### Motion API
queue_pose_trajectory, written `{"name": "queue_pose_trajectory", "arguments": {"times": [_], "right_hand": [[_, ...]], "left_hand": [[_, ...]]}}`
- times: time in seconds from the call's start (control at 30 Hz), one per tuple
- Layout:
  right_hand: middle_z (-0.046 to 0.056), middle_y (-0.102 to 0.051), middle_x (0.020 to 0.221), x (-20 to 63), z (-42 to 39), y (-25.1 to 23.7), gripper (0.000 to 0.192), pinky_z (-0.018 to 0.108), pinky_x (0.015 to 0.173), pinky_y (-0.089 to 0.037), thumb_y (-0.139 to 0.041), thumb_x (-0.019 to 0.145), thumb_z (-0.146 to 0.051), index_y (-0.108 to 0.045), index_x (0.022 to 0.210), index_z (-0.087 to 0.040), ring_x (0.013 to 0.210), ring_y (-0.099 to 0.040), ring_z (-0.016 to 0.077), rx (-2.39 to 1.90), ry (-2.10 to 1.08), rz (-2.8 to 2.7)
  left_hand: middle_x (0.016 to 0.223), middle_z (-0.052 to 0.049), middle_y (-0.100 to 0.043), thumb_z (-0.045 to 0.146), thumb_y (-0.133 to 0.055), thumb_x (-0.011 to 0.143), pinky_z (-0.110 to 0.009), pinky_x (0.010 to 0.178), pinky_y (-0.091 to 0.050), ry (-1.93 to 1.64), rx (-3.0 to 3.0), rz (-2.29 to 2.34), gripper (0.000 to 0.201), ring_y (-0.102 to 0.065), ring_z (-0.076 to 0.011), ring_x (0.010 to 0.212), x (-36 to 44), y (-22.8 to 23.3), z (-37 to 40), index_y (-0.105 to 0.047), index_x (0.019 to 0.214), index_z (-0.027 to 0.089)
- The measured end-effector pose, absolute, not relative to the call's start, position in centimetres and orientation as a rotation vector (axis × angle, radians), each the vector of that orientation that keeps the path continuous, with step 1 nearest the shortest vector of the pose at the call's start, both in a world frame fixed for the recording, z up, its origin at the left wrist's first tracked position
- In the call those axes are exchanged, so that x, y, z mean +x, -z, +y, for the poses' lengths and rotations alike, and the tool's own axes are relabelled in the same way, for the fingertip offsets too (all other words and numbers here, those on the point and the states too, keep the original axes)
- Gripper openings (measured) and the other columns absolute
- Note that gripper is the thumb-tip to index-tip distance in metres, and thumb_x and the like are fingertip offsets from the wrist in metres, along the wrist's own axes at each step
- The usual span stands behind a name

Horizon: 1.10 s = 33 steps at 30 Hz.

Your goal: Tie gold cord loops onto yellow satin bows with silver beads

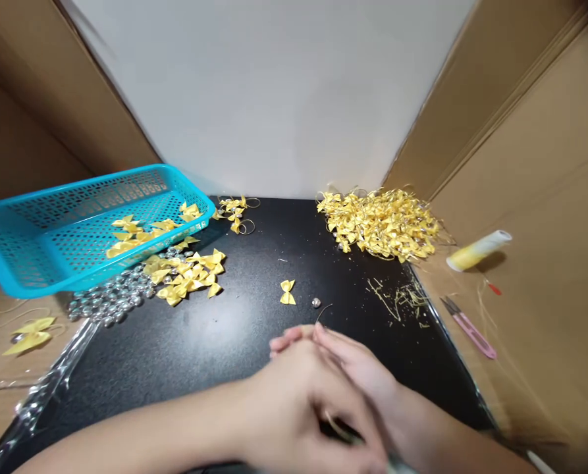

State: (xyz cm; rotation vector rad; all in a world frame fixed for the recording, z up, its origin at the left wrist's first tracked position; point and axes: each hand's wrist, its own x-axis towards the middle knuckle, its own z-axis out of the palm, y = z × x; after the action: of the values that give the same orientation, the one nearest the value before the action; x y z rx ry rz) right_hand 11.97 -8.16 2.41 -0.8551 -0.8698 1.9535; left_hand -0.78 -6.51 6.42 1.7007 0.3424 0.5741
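Left grip (298, 395), its hold hidden, is pressed against right grip (367, 368), where likely light, limp cord (323, 309) is pinched, best handled near its tip.

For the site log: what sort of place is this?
Probably a small craft workstation: there's a pile of yellow bows, small silvery balls heaped beside a blue basket, and pink-handled snips lying at the right.
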Motion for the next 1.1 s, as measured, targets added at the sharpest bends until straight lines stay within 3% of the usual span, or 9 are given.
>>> {"name": "queue_pose_trajectory", "arguments": {"times": [0.1,0.17,0.3,0.4,0.53,0.67,0.77,0.9,1.1], "right_hand": [[-0.001,-0.062,0.068,12.1,-6.6,-3.0,0.022,0.024,0.071,-0.051,-0.067,0.084,-0.036,-0.061,0.075,-0.017,0.065,-0.061,0.0101,-0.736,-2.14,-0.388],[-0.007,-0.044,0.054,13.0,-5.5,-3.7,0.023,0.018,0.056,-0.043,-0.071,0.082,-0.032,-0.057,0.071,-0.016,0.046,-0.04,0.004,-0.699,-2.183,-0.334],[-0.01,-0.029,0.055,14.5,-3.8,-4.5,0.025,0.015,0.048,-0.031,-0.073,0.079,-0.029,-0.054,0.069,-0.015,0.045,-0.02,0.0029,-0.748,-2.07,-0.363],[-0.008,-0.03,0.058,15.4,-2.9,-4.5,0.022,0.016,0.048,-0.03,-0.072,0.08,-0.026,-0.055,0.071,-0.015,0.048,-0.021,0.0041,-0.831,-1.926,-0.437],[-0.006,-0.03,0.06,17.9,-1.5,-5.6,0.014,0.018,0.048,-0.032,-0.065,0.083,-0.024,-0.058,0.073,-0.017,0.05,-0.025,0.0065,-0.906,-1.615,-0.616],[-0.005,-0.035,0.055,21.0,-0.3,-8.0,0.011,0.023,0.051,-0.038,-0.058,0.087,-0.018,-0.062,0.077,-0.022,0.05,-0.032,0.01,-0.862,-1.003,-0.855],[-0.002,-0.054,0.058,21.7,-0.3,-8.7,0.012,0.026,0.057,-0.044,-0.055,0.09,-0.016,-0.065,0.089,-0.024,0.055,-0.047,0.012,-0.82,-0.698,-0.999],[-0.002,-0.07,0.072,19.9,-0.9,-6.5,0.002,0.025,0.059,-0.049,-0.063,0.088,-0.026,-0.061,0.088,-0.025,0.063,-0.062,0.0121,-0.915,-0.77,-1.2],[0.001,-0.07,0.075,16.9,-0.7,-1.3,0.01,0.027,0.064,-0.052,-0.064,0.086,-0.029,-0.063,0.08,-0.021,0.067,-0.063,0.0132,-1.131,-1.06,-1.382]], "left_hand": [[0.057,-0.002,-0.07,0.001,-0.063,0.075,-0.022,0.046,-0.035,-0.576,2.024,0.264,0.018,-0.059,-0.0111,0.051,-0.9,-3.6,-8.2,-0.072,0.069,0.015],[0.061,0.001,-0.071,0.002,-0.066,0.076,-0.021,0.046,-0.036,-0.546,2.077,0.238,0.015,-0.059,-0.01,0.051,-1.2,-2.0,-8.4,-0.071,0.075,0.017],[0.057,0.003,-0.066,0.013,-0.067,0.08,-0.022,0.052,-0.04,-0.584,2.182,0.2,0.007,-0.056,-0.01,0.051,-1.2,-1.0,-8.2,-0.07,0.079,0.019],[0.063,0.001,-0.066,0.024,-0.067,0.084,-0.028,0.066,-0.042,-0.637,2.424,0.236,0.007,-0.059,-0.0147,0.064,-1.4,-1.5,-7.7,-0.07,0.079,0.021],[0.128,-0.012,-0.061,0.023,-0.058,0.08,-0.043,0.097,-0.036,-0.75,2.594,0.472,0.049,-0.054,-0.0282,0.116,-3.4,-1.6,-5.1,-0.055,0.129,0.022],[0.104,-0.012,-0.065,0.026,-0.051,0.086,-0.042,0.086,-0.044,-0.777,2.257,1.435,0.031,-0.059,-0.0261,0.098,-6.1,-0.3,-1.1,-0.058,0.114,0.015],[0.094,-0.01,-0.063,0.04,-0.06,0.083,-0.039,0.077,-0.047,-0.586,2.105,1.585,0.033,-0.059,-0.0254,0.087,-6.6,0.3,0.8,-0.063,0.102,0.014],[0.09,-0.007,-0.063,0.034,-0.065,0.079,-0.035,0.072,-0.046,-0.496,2.065,1.561,0.021,-0.058,-0.0223,0.081,-6.0,0.4,1.5,-0.066,0.089,0.016],[0.08,-0.004,-0.067,0.028,-0.065,0.079,-0.029,0.065,-0.044,-0.653,1.749,1.349,0.011,-0.057,-0.0153,0.068,-5.4,0.1,1.7,-0.063,0.077,0.017]]}}
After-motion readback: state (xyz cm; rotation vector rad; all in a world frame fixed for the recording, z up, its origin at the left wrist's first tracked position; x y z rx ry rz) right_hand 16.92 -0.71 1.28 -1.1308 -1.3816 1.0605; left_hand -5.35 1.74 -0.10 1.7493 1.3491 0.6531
